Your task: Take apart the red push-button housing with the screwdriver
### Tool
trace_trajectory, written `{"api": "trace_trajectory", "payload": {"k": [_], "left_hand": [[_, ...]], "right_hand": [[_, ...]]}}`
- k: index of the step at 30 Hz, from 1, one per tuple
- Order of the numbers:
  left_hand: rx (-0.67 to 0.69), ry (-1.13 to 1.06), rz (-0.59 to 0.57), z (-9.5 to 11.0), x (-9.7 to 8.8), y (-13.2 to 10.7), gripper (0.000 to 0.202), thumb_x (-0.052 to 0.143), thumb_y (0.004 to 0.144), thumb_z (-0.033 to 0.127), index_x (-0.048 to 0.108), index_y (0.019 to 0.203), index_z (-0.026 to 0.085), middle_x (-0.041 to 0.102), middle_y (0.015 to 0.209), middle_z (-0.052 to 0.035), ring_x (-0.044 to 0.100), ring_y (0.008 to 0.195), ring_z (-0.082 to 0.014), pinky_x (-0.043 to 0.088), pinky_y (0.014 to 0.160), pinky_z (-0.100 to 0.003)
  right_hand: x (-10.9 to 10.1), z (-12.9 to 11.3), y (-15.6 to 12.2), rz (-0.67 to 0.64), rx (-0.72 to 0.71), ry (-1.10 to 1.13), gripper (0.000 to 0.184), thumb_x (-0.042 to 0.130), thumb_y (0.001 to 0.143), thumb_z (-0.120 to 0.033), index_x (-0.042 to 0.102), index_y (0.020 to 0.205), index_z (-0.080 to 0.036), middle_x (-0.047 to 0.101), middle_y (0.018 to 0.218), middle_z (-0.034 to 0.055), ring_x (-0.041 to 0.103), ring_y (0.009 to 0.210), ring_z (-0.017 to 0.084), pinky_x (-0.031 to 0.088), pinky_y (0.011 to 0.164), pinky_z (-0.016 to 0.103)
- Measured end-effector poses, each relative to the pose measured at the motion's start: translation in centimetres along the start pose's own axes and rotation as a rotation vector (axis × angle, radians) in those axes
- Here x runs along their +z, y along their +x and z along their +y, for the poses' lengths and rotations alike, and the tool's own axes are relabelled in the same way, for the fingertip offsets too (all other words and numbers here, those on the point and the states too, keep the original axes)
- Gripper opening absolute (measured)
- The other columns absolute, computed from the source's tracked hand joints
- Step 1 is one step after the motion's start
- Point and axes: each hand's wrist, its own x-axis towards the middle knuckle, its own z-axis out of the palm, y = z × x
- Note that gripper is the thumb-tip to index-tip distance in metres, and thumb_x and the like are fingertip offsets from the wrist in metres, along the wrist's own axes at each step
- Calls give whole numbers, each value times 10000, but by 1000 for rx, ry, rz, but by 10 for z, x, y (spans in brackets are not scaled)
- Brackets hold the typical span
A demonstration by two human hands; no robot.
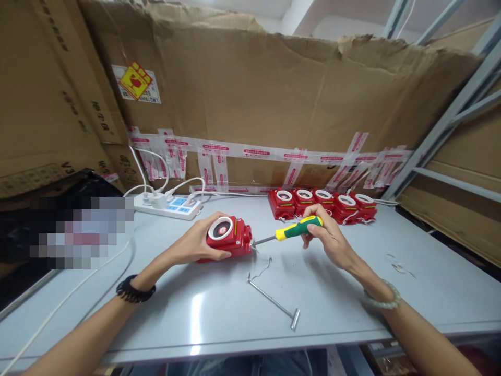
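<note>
My left hand (198, 244) is wrapped round a red device (229, 236) with a white ring on its face, which rests on the grey table (219, 313). My right hand (326, 237) grips a screwdriver (291, 231) with a green and yellow handle. Its metal tip touches the red device's right side. A thin wire trails from that side onto the table. A small metal T-shaped tool (274, 302) lies just in front of the device.
A row of several matching red devices (323, 203) stands at the back of the table. A white power strip (170, 206) with plugged cables sits back left. Taped cardboard (274, 104) walls the rear; metal shelving (450, 120) stands right. A black bag (50, 203) lies left.
</note>
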Motion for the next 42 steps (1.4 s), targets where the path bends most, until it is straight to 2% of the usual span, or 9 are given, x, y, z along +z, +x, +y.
{"api": "trace_trajectory", "payload": {"k": [8, 11, 14, 18, 27, 31, 33, 36, 42], "left_hand": [[-7, -1, -10, -1, -1, -1, 563, 756, 630, 292, 481, 1118, 232, 608, 1035, -8, 596, 921, -231, 476, 818, -340], [-5, 19, 16, -1, -2, 0, 554, 752, 632, 335, 484, 1104, 224, 606, 1013, -13, 594, 903, -236, 481, 808, -350], [-1, 23, 27, -2, -4, 1, 540, 745, 638, 340, 486, 1097, 223, 602, 1005, -14, 591, 899, -237, 482, 805, -353], [4, 29, 24, -4, -5, 1, 554, 750, 632, 361, 488, 1100, 222, 593, 1019, -23, 584, 909, -239, 480, 814, -355], [-2, 8, 3, -2, -2, -1, 565, 759, 634, 362, 486, 1109, 222, 608, 1008, -15, 592, 894, -232, 480, 796, -326], [-12, 28, 26, -4, -3, -1, 560, 761, 633, 365, 489, 1102, 222, 603, 999, -17, 590, 881, -233, 485, 787, -336], [-7, 29, 30, -5, -3, -1, 554, 757, 635, 356, 490, 1101, 220, 599, 1003, -20, 589, 882, -232, 485, 791, -342], [1, 30, 32, -7, -4, -1, 550, 757, 631, 345, 497, 1100, 220, 598, 1005, -18, 588, 887, -230, 482, 797, -340], [-12, 32, 8, -6, -4, -1, 552, 760, 623, 358, 494, 1087, 221, 606, 997, -13, 594, 889, -235, 483, 789, -333]], "right_hand": [[10, 8, 0, 185, 74, -217, 376, 412, 897, -460, 441, 631, -197, 423, 407, -58, 409, 400, 93, 331, 448, 244], [7, 5, -3, 141, 26, -214, 274, 412, 896, -426, 484, 766, -196, 491, 499, -47, 443, 466, 105, 356, 483, 247], [4, 0, -3, 39, 26, -90, 169, 458, 876, -364, 408, 958, -225, 529, 595, -61, 489, 521, 113, 400, 517, 246], [4, -3, -1, -37, 75, -34, 177, 455, 887, -387, 369, 915, -235, 518, 571, -71, 491, 497, 111, 393, 491, 238], [8, 9, 1, 216, 79, -445, 355, 407, 884, -484, 428, 662, -209, 419, 454, -58, 393, 434, 104, 315, 475, 249], [3, 3, -2, 87, 17, -315, 160, 449, 873, -376, 408, 905, -225, 462, 562, -68, 445, 503, 120, 346, 514, 251], [0, 0, -2, -25, 39, -199, 163, 464, 865, -319, 359, 957, -236, 481, 597, -75, 471, 520, 119, 368, 526, 249], [-2, -1, 0, -115, 104, -150, 149, 438, 890, -356, 371, 936, -231, 499, 572, -78, 485, 484, 114, 376, 507, 246], [4, 6, 3, 56, 104, -444, 392, 421, 875, -497, 451, 621, -201, 438, 396, -57, 413, 404, 105, 320, 474, 253]]}}
